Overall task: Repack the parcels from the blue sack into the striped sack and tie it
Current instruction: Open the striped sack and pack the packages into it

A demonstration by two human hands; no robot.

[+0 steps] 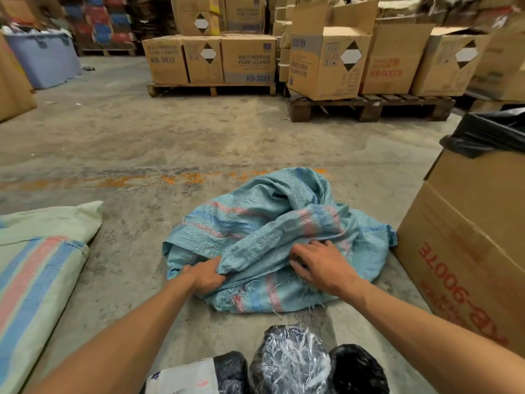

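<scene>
My left hand (206, 275) grips the crumpled blue sack's (264, 223) edge, while my right hand (321, 264) rests spread on it.

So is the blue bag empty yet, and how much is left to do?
It looks emptied: the blue sack lies crumpled, parcels out on the floor. Left hand grips its edge; right hand rests on it. Still left: filling and tying the striped sack.

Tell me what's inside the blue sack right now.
Its inside is hidden. The blue sack lies crumpled and mostly flat on the floor, the left hand gripping a fold and the right hand resting on it. Wrapped parcels sit outside, nearer the camera.
</scene>
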